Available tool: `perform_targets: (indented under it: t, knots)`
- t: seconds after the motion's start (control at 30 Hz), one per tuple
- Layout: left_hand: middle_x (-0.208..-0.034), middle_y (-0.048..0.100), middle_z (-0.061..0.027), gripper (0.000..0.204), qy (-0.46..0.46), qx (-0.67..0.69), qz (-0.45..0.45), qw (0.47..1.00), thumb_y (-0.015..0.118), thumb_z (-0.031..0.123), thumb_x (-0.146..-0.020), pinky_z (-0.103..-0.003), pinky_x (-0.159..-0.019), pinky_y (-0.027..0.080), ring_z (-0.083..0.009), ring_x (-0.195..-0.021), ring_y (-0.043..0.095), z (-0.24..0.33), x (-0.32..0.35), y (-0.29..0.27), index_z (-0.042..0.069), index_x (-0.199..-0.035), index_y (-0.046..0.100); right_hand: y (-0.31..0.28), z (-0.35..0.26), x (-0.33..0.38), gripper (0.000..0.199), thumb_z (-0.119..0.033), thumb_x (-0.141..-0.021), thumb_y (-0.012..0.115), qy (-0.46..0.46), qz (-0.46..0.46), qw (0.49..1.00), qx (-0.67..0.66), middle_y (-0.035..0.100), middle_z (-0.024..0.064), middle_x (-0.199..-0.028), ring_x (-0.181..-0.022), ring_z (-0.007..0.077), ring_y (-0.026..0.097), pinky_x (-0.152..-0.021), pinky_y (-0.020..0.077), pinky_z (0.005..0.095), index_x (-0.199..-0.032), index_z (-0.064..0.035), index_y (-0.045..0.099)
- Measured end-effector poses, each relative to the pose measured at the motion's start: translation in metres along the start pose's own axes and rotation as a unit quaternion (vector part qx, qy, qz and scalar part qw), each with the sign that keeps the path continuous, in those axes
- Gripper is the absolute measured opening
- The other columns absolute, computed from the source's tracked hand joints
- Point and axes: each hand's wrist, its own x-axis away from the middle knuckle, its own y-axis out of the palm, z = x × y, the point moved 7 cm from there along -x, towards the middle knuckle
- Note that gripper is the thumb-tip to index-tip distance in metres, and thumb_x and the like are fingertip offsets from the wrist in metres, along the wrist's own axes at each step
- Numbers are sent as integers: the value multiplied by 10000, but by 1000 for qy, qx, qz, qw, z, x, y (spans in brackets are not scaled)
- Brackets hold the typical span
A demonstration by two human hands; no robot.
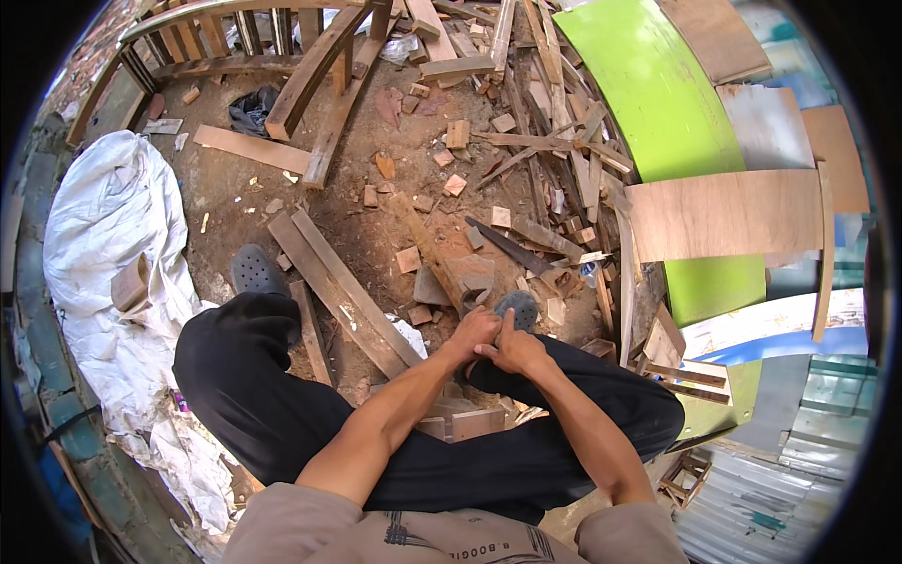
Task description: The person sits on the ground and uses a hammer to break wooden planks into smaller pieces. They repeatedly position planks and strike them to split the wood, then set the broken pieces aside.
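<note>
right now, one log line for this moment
left hand on wood strip | right hand beside it, touching | grip unclear | seated among wood scraps

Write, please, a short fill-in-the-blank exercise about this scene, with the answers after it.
1. The left hand and the right hand are ____ each other above the knee.
2. The large curved panel at the upper right is bright ____.
3. The white tarpaulin lies on the person's ____ side.
4. Both feet wear dark perforated clogs, and the ground is strewn with ____ offcuts.

Answers: touching; green; left; wood
</note>
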Motion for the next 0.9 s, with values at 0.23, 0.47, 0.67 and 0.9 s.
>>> perform_targets:
  t: [0.23,0.47,0.67,0.9]
  knots:
    - [-1181,567,-164,694,-10,8,68,998,715,534,-780,-433,-1000,405,-326,-1140,549,7,11,-86,62,-1236,485,-38,12,30,407,-394,-889,624,-56,54,996,-50,669,289,-859,-873,453,651,-779,512,518,-917,9,678]
    - [-1261,524,-141,511,58,-130,201,969,583,372,-920,-491,-1031,323,-326,-1167,505,18,8,-125,95,-1309,402,-65,-19,57,371,-324,-895,627,-117,189,975,2,665,261,-778,-742,439,659,-678,523,514,-1044,16,611]
    - [-1271,502,-164,456,70,-136,233,960,570,283,-928,-492,-997,353,-325,-1144,505,25,-4,-145,98,-1307,396,-73,-24,65,381,-298,-896,627,-122,266,956,2,669,253,-804,-726,429,666,-651,533,509,-1112,11,573]
    - [-985,625,-156,305,-237,47,352,905,567,328,-943,-424,-689,477,-302,-823,607,-31,4,-149,32,-1019,579,-64,-29,58,332,-290,-894,630,-123,227,966,-7,665,241,-778,-723,426,661,-648,528,509,-1031,8,585]
